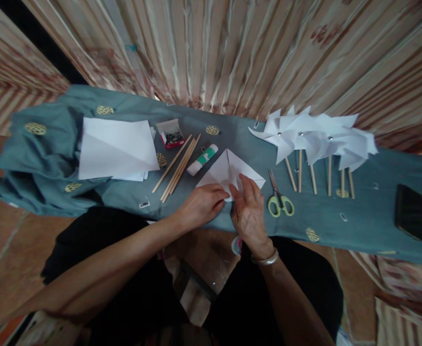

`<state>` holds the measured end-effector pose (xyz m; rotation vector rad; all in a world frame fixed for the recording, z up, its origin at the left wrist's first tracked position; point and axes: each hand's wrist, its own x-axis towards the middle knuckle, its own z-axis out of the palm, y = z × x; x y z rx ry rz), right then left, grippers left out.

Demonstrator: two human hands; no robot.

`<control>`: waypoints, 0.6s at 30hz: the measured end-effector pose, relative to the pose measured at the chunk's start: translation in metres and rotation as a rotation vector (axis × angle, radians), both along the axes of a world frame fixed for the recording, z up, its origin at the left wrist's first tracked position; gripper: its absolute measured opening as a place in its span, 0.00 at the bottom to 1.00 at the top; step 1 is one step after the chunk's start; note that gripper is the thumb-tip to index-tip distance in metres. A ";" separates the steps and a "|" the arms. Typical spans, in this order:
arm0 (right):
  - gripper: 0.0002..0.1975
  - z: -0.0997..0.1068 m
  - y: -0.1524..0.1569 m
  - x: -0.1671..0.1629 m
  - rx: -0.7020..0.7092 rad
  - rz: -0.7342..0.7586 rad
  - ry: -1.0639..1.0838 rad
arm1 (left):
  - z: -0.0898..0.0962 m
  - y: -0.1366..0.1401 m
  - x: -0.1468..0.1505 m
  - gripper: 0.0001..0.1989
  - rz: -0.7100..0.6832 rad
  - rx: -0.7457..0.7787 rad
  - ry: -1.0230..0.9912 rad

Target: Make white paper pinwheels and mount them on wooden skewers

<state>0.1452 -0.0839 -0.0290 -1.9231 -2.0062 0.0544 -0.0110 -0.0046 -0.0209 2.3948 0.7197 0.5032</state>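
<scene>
A white square sheet of paper (pixel 245 167) with cut lines running in from its corners lies on the cloth in front of me, one corner pointing away. My left hand (pixel 206 204) is closed at its near left edge, fingertips bent onto the paper. At the near right part, my right hand (pixel 248 211) has its thumb and fingers on the paper, pinching a raised flap near the middle. The hands partly hide the paper's near corner. Just right of it lie scissors (pixel 281 204) with green handles; a glue stick (pixel 202 160) lies to the left.
Several wooden sticks (pixel 180 168) and a small open box of dark pins (pixel 171 134) lie left of the glue. Further left is a stack of white paper (pixel 119 149). Several paper pinwheels (pixel 313 137) on sticks lie right, with a phone (pixel 410 211) beyond.
</scene>
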 end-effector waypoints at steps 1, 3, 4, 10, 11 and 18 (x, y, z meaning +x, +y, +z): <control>0.22 0.001 0.000 -0.001 -0.022 -0.005 -0.004 | 0.000 0.000 0.000 0.10 0.002 0.002 -0.010; 0.23 0.002 0.000 -0.004 -0.053 -0.008 -0.017 | 0.001 -0.001 -0.001 0.10 -0.001 0.005 -0.030; 0.23 0.002 0.000 -0.005 -0.059 -0.003 -0.026 | 0.001 -0.001 -0.001 0.10 -0.004 0.007 -0.038; 0.23 0.001 0.002 -0.007 -0.028 0.045 0.012 | -0.001 0.000 -0.001 0.10 -0.014 0.025 -0.027; 0.23 0.000 0.003 -0.008 -0.022 0.045 0.026 | -0.001 0.000 -0.001 0.09 -0.016 0.031 -0.020; 0.23 0.004 0.002 0.001 0.056 0.010 0.076 | 0.004 0.001 0.001 0.08 -0.034 0.073 0.088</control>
